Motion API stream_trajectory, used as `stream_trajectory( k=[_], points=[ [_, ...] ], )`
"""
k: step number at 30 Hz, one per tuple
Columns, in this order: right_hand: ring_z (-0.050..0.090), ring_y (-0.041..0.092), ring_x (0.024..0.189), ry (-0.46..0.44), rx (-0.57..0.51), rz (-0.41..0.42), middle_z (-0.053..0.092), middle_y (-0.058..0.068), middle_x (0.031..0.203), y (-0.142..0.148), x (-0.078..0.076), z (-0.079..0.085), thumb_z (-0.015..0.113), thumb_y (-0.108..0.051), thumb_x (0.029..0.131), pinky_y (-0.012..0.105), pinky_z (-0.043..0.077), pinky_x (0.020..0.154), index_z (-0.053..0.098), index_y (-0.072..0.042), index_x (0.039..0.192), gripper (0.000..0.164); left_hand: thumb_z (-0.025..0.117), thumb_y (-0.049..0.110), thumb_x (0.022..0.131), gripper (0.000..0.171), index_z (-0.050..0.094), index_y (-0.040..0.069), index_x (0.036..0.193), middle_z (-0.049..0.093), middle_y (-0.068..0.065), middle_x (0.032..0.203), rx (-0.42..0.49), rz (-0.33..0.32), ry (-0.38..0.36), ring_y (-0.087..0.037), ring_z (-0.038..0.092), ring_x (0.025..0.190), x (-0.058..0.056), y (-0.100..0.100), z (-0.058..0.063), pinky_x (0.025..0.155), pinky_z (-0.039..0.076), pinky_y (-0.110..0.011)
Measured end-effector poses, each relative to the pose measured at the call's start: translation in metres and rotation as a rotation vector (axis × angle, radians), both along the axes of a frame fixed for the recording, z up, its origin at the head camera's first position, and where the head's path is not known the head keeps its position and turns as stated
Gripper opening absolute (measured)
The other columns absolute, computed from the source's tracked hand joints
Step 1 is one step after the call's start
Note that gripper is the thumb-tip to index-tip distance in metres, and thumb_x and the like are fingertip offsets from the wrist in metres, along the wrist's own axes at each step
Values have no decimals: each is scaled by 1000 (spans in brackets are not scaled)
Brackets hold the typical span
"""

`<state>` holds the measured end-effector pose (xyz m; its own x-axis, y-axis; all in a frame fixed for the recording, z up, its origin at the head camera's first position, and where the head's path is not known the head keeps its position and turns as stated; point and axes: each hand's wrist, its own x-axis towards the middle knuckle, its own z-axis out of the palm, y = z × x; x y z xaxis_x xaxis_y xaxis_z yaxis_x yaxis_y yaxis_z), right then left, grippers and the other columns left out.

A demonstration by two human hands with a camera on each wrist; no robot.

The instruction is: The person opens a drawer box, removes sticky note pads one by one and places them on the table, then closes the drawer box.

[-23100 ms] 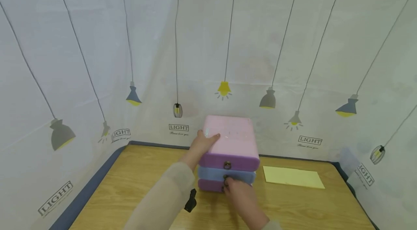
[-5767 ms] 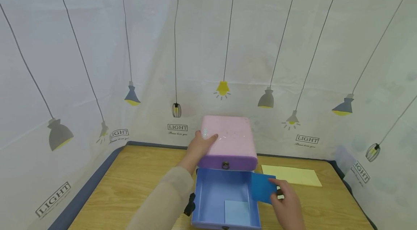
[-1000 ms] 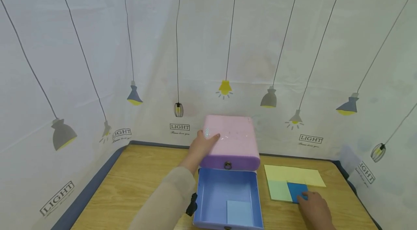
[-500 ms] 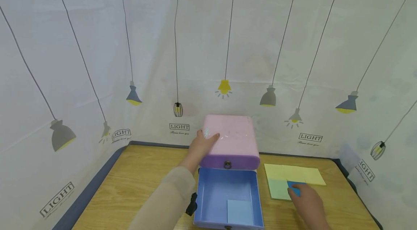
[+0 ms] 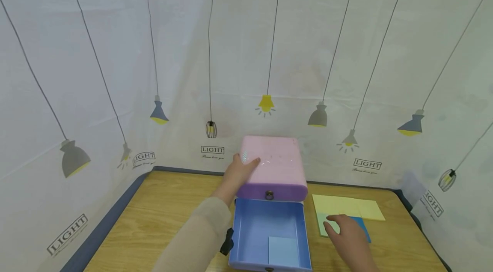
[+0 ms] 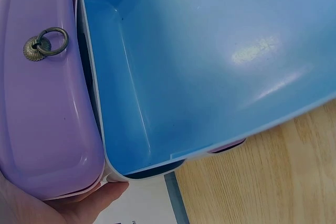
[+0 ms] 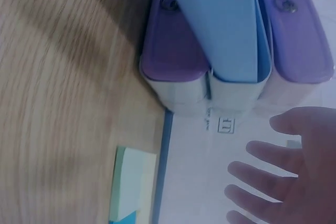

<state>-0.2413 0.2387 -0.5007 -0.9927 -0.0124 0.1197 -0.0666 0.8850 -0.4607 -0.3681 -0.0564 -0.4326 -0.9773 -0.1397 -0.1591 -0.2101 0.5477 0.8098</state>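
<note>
My left hand (image 5: 237, 173) grips the left side of a pink-topped drawer cabinet (image 5: 275, 156), thumb on the top. Its middle blue drawer (image 5: 250, 229) is pulled out, with a light blue sticky note pad (image 5: 283, 251) lying in the front right corner. My right hand (image 5: 348, 237) hovers with nothing in it, thumb and forefinger apart, over a pale green sticky note pad (image 5: 322, 222). Beside that pad lies a bright blue sticky note pad (image 5: 363, 227), partly hidden by the hand. In the right wrist view the right fingers (image 7: 262, 179) are spread.
A yellow paper sheet (image 5: 346, 205) lies behind the pads on the wooden table (image 5: 161, 220). A small black object (image 5: 227, 242) shows at the drawer's left side. Purple drawer fronts with ring handles (image 7: 286, 4) sit above and below the blue drawer. A lamp-print backdrop (image 5: 239, 49) surrounds the table.
Earlier the drawer was pushed in, then pulled out. My right hand carried the blue pad from the drawer to the table, let go and moved left over the green pad. The left hand stayed.
</note>
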Motion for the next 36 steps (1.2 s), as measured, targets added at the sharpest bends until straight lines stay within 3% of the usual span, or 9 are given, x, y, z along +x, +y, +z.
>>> stream_trajectory(
  k=[9, 26, 30, 36],
  points=[
    [54, 28, 100, 103, -99, 75, 61, 4, 103, -28, 11, 21, 57, -32, 88, 46, 43, 84, 65, -10, 101, 27, 50, 68, 75, 93, 23, 7, 139, 48, -20, 122, -14, -1, 26, -30, 52, 98, 3, 1, 1, 80, 44, -46],
    [50, 6, 97, 317, -139, 230, 56, -18, 99, -60, 24, 31, 64, -22, 84, 36, 46, 81, 64, -22, 98, 14, 50, 69, 74, 94, 23, 6, 139, 47, -20, 123, -20, -6, 24, -30, 52, 97, 1, 1, 1, 78, 45, -44],
    [49, 3, 97, 376, -143, 315, 54, -21, 101, -65, 25, 31, 66, -19, 82, 33, 47, 79, 64, -24, 99, 18, 50, 69, 74, 93, 24, 6, 138, 48, -20, 123, -17, 0, 25, -30, 52, 96, 2, 1, 1, 77, 45, -43],
    [50, 5, 96, 462, -128, 531, 54, -17, 102, -75, 25, 30, 65, -18, 83, 31, 48, 76, 61, -26, 101, 20, 51, 67, 75, 91, 25, 7, 138, 48, -19, 123, -16, 6, 25, -29, 52, 96, 2, 1, 2, 77, 45, -42]
  ],
)
